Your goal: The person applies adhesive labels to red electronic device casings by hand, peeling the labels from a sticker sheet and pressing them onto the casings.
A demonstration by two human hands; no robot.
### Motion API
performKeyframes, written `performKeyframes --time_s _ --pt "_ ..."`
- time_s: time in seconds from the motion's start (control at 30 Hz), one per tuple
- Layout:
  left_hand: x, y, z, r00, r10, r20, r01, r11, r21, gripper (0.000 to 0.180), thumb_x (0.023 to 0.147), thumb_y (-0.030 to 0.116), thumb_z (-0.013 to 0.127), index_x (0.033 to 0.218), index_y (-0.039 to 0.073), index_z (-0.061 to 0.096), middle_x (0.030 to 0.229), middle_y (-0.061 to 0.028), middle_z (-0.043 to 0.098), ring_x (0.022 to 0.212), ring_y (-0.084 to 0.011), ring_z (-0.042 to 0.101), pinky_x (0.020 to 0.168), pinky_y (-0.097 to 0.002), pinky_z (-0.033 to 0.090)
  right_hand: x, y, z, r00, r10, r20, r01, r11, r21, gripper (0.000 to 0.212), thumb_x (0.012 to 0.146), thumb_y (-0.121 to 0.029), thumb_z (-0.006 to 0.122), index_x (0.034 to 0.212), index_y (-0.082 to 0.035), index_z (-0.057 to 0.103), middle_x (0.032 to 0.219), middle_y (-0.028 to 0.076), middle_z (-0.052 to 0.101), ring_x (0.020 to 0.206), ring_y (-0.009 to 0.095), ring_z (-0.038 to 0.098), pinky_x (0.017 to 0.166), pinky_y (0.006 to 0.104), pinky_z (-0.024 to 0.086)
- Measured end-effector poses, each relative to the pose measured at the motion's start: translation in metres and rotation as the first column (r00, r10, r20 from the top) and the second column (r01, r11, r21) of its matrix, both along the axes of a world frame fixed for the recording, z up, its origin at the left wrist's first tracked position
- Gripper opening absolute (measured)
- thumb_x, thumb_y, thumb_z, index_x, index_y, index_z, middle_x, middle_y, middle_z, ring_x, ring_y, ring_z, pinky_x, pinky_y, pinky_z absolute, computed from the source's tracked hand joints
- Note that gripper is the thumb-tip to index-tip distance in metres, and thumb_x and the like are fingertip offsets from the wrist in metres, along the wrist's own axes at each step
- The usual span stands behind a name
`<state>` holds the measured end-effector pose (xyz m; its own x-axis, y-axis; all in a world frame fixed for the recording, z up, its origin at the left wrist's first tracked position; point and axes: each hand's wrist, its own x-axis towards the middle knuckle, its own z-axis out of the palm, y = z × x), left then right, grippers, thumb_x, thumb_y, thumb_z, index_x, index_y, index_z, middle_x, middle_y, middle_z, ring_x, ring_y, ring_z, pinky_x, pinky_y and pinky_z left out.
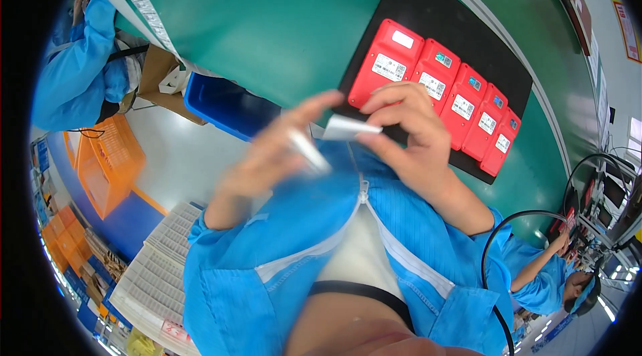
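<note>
Between the thumb and fingers of my right hand [418, 129] is a small white piece like paper or a label [344, 127], its free end pointing left. My left hand [267, 155] is smeared by motion, its index finger stretched toward that piece. A narrow white strip [309, 151] lies against its lower fingers and seems held there. Just beyond my right hand, several red handheld devices [463, 107] lie side by side in a slanting row. Each bears a white printed label, and most have a small blue-green sticker near the top; the leftmost has a plain white patch there.
Under the devices is a black mat [428, 2] on a green table [267, 15]. A blue bin [231, 105] stands at the table's near left edge, by a cardboard box [160, 82]. Orange crates [107, 162] are farther left. Co-workers in blue sit at left and right. A black cable [487, 256] loops at right.
</note>
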<state>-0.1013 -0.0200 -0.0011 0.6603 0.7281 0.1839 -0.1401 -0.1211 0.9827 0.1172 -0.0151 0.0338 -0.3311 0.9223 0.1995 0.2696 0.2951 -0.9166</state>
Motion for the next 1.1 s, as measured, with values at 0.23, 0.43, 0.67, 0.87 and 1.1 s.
performKeyframes --time_s 0.23,0.43,0.67,0.87,1.1 --pt "-0.039 -0.002 0.038 0.652 0.664 0.366 -0.722 0.692 0.032 0.040 0.088 0.012 0.027 0.125 0.000 0.019 0.060 -0.0178 0.053 0.037 -0.0192 0.048 0.040 -0.0267 0.046 -0.003 -0.012 -0.015 0.960 -0.093 -0.264 -0.038 0.891 -0.452 0.010 0.076 -0.010 0.061 0.077 0.000 0.058 0.069 0.002 0.053 0.060 0.004 0.047 0.051 0.0177 0.035" --pt "0.018 -0.001 0.014 0.931 0.317 -0.180 -0.288 0.942 0.170 0.026 0.076 0.013 0.058 0.101 0.005 0.054 0.088 -0.0103 0.058 0.078 -0.0191 0.058 0.067 -0.0257 0.044 -0.008 -0.011 -0.011 0.981 0.075 -0.181 -0.146 0.897 -0.418 0.015 0.079 -0.013 0.059 0.074 0.001 0.058 0.056 0.000 0.052 0.048 0.005 0.045 0.044 0.0172 0.034" --pt "0.038 -0.002 0.004 0.902 0.361 -0.237 -0.388 0.918 -0.077 0.010 0.080 0.012 0.054 0.081 0.002 0.056 0.072 -0.0084 0.060 0.064 -0.0130 0.057 0.057 -0.0225 0.043 -0.001 -0.009 -0.015 0.980 0.020 -0.199 -0.098 0.915 -0.391 0.015 0.080 -0.012 0.056 0.074 0.001 0.058 0.060 0.003 0.055 0.053 0.005 0.050 0.046 0.0185 0.038" --pt "0.043 0.006 -0.004 0.873 0.408 -0.266 -0.412 0.910 0.044 0.012 0.082 0.013 0.053 0.077 0.002 0.055 0.067 -0.0053 0.059 0.055 -0.0084 0.054 0.050 -0.0191 0.041 0.001 0.003 -0.015 0.900 -0.143 -0.412 -0.127 0.818 -0.561 0.017 0.071 0.006 0.060 0.087 0.003 0.055 0.081 0.009 0.056 0.065 0.009 0.055 0.053 0.0176 0.046" --pt "0.051 0.018 -0.005 0.924 0.333 -0.188 -0.353 0.932 -0.084 0.010 0.081 0.008 0.052 0.087 0.000 0.053 0.077 -0.0065 0.059 0.066 -0.0093 0.054 0.059 -0.0202 0.042 0.001 0.007 -0.019 0.875 -0.259 -0.409 0.000 0.844 -0.536 0.015 0.072 -0.001 0.063 0.085 0.001 0.055 0.077 0.006 0.057 0.064 0.007 0.056 0.054 0.0159 0.045"
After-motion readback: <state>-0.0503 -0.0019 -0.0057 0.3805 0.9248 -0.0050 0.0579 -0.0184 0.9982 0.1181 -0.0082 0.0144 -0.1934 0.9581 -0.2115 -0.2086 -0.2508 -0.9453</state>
